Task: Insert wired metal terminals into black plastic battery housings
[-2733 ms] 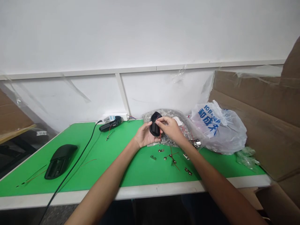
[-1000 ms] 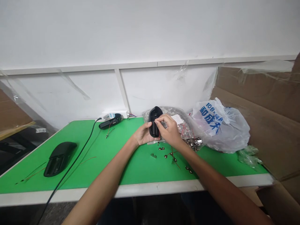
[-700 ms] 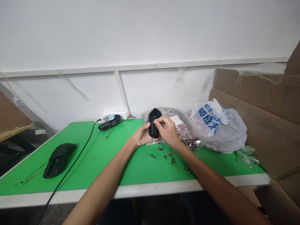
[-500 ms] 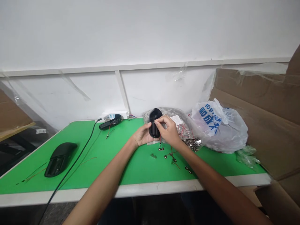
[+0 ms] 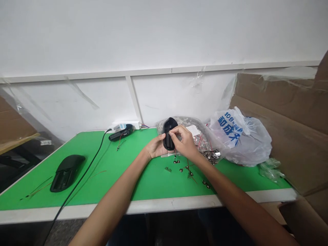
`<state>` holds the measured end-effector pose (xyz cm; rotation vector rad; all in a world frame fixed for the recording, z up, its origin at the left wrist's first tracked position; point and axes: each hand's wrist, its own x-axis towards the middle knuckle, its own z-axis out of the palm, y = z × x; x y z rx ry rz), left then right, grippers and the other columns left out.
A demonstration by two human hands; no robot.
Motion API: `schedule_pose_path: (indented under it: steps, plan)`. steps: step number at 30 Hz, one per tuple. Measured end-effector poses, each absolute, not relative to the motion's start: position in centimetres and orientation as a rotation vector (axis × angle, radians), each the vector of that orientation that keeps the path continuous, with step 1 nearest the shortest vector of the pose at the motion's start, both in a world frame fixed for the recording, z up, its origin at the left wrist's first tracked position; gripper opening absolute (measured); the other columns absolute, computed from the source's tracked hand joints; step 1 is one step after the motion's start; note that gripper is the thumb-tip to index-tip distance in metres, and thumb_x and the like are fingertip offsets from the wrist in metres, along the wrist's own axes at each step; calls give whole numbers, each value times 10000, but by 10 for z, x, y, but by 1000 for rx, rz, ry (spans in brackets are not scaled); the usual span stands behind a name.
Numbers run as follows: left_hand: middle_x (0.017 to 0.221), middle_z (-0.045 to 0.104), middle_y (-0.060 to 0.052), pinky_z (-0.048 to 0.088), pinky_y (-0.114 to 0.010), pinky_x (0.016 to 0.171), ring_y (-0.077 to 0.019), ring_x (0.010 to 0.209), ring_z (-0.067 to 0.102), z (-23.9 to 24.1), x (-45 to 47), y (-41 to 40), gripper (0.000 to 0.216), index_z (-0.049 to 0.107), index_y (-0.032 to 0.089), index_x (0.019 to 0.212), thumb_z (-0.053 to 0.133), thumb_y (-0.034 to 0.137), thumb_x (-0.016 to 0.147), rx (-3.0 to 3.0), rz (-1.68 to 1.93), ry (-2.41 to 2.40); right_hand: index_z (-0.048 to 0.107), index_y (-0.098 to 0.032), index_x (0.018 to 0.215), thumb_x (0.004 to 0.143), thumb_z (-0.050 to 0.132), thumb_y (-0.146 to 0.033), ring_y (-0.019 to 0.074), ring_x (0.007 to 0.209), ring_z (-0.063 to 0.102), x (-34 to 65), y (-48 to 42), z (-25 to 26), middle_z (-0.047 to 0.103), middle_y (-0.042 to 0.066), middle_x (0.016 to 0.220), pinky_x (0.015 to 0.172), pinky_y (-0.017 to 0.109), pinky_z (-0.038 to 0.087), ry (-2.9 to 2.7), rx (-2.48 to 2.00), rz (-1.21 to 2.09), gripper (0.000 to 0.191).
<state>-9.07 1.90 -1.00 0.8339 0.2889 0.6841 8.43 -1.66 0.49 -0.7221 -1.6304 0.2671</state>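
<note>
My left hand [image 5: 156, 146] is closed around the lower left side of a black mouse-shaped plastic casing [image 5: 170, 123], holding it tilted up above the table. The casing's hollow inner side faces me. At its middle, the thumb and fingers of my right hand [image 5: 182, 137] are pinched together against the inside. Whatever lies between those fingertips is too small and covered to make out. Below the hands, several shiny metal battery contacts [image 5: 191, 173] with thin wires lie loose on the green mat. A small greenish piece [image 5: 167, 169] sits beside them.
Another black casing [image 5: 67, 172] rests at left near a black cable [image 5: 85, 169]. A third casing [image 5: 120, 133] with wires leans by a white power box [image 5: 126, 125]. Behind my hands are a clear bag of parts [image 5: 205, 136], a white plastic bag [image 5: 246, 143] and cardboard [image 5: 279, 130].
The view has shifted very slightly. Both hands keep the same hold on the casing, with no clear movement of the fingers.
</note>
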Motion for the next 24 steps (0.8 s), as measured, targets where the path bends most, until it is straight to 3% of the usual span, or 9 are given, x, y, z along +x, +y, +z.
schedule_pose_path:
  steps: [4, 10, 24]
  plan:
    - [957, 818, -115, 606, -389, 820, -256, 848, 765, -9, -91, 18, 454, 760, 121, 1008, 991, 347, 689, 816, 675, 289, 647, -249, 890, 968, 610, -235, 215, 869, 664, 86, -14, 5, 702, 40, 904, 808, 385, 551, -1662, -701, 271, 88]
    - [948, 809, -118, 599, -362, 802, -240, 842, 770, -7, -90, 15, 285, 738, 108, 1000, 880, 294, 836, 781, 700, 334, 636, -246, 874, 973, 604, -273, 211, 857, 648, 88, -13, 3, 693, 35, 888, 803, 374, 540, -1666, -729, 313, 108]
    - [926, 817, -143, 609, -378, 827, -282, 888, 797, -13, -93, 20, 292, 733, 109, 1031, 843, 333, 879, 819, 691, 313, 714, -242, 878, 945, 671, -369, 211, 878, 684, 95, -7, 5, 740, 28, 897, 850, 381, 566, -1652, -689, 570, 150]
